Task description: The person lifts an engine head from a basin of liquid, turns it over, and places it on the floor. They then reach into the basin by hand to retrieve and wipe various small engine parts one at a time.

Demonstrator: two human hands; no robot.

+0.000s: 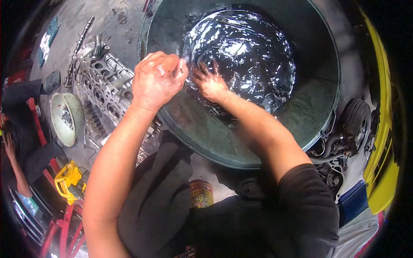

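Two hands, left (159,77) fisted, right (211,84) spread, reach into one oily basin (309,107).

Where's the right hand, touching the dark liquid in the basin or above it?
Touching: head view shows the right hand, fingers spread, dipped into the dark liquid.

A car repair workshop: a stripped cylinder head (105,84) and a camshaft (79,45) lie on the stained concrete floor (107,26) beside a metal bowl (55,116) of small parts, a broad basin (309,99) holds dark, oily liquid, and a yellow car body (383,142) flanks a tyre (357,118).
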